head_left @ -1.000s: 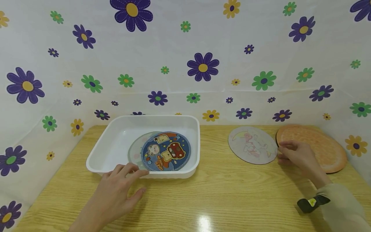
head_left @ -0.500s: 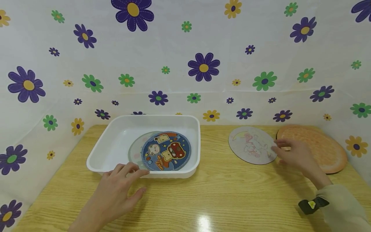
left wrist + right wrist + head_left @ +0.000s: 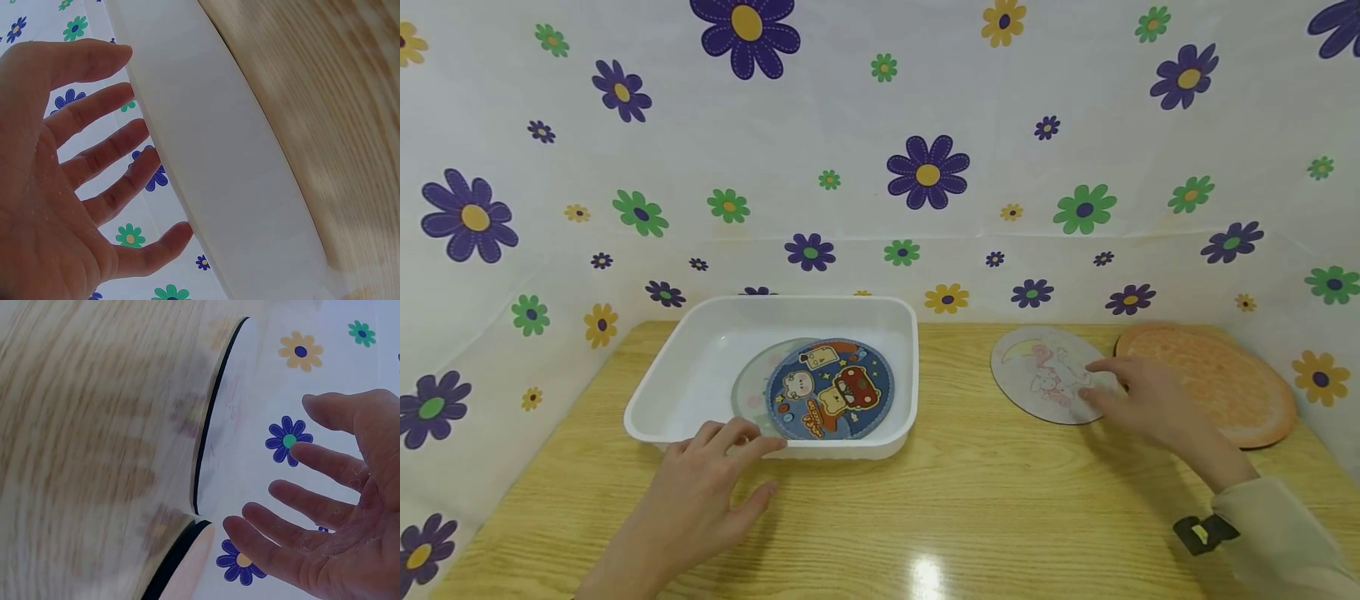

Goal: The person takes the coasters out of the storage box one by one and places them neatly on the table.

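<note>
A white plastic tub [image 3: 700,312] stands at the left of the table. Inside it a blue round mat with cartoon bears [image 3: 829,390] overlaps a pale green round mat [image 3: 751,387]. My left hand [image 3: 707,492] rests its fingertips on the tub's front rim, thumb apart below it; in the left wrist view the fingers [image 3: 112,153] reach to that rim. To the right lies a pale grey round mat with a pink cartoon drawing [image 3: 1022,379]. Over its right edge hovers my right hand [image 3: 1157,408], thumb and fingers spread, holding nothing, above the mat in the right wrist view.
Orange round mats patterned like a fruit slice [image 3: 1240,383] overlap each other at the far right of the wooden table [image 3: 970,500]. A flowered white cloth [image 3: 850,108] hangs behind and at both sides.
My right hand has moved left, from the edge of the orange mats to over the grey mat, and its thumb and fingers have spread. The left hand has stayed put.
</note>
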Demonstrator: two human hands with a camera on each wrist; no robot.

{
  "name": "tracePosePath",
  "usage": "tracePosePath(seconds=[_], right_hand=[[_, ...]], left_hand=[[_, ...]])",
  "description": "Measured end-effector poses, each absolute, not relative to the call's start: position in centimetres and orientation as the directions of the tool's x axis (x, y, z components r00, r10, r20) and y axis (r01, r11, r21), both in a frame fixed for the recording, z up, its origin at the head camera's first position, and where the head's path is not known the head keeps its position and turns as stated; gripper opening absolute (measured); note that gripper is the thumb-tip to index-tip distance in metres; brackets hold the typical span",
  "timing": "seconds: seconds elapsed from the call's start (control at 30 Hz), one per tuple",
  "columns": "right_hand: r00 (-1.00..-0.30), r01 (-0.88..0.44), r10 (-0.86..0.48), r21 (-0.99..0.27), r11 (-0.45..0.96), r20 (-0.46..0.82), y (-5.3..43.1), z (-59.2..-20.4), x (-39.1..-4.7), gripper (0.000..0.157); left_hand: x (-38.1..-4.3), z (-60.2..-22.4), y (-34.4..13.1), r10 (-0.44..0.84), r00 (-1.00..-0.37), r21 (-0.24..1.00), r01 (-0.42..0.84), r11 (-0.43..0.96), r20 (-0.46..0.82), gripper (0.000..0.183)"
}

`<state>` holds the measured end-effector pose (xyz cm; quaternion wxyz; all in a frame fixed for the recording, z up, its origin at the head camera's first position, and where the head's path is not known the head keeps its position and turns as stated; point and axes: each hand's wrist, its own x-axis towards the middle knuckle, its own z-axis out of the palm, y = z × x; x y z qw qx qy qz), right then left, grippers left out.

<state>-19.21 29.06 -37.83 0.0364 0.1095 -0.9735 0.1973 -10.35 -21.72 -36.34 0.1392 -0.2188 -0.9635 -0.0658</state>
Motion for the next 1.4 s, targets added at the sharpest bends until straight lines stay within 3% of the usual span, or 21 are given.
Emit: tracePosePath(seconds=[0.6, 1.13, 1.4], right_hand=[[-0.944, -0.322, -0.288, -0.266, 0.909, 0.159, 26.2, -36.8, -18.6, 0.048], [-0.933, -0.358, -0.320, -0.327, 0.875, 0.165, 22.9, -35.6, -19.2, 0.049], [-0.875, -0.461, -0.376, -0.287, 0.840, 0.306, 20.3, -35.6, -20.5, 0.044]], left_hand=[[-10.5, -36.6, -21.8, 0.410, -0.851, 0.044, 0.448, 0.893, 0.327, 0.038], [-10.6, -36.5, -21.8, 0.423, -0.843, 0.028, 0.457, 0.889, 0.332, 0.038], [-10.7, -36.4, -21.5, 0.398, -0.854, 0.035, 0.433, 0.901, 0.335, 0.031]])
